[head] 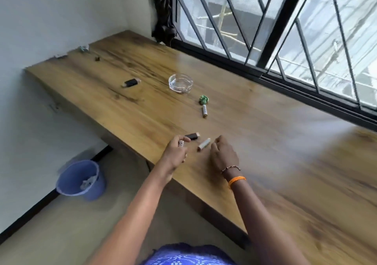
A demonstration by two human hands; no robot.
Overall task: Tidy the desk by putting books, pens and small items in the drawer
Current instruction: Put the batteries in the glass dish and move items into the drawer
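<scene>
A small white tube (181, 143) is pinched in the left hand (175, 152) above the desk (265, 142); the right hand (223, 154), loosely curled and empty, is seen beside a second tube (203, 144).

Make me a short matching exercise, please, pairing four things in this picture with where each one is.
Things:
1. glass ashtray
2. green wrapper
3. blue bucket
4. small white item

Places:
A. on the floor by the wall
B. pinched in the left hand
C. lying between the ashtray and a white tube
D. far side of the wooden desk, nearer the window

Pairs: 1-D, 2-C, 3-A, 4-B
</scene>
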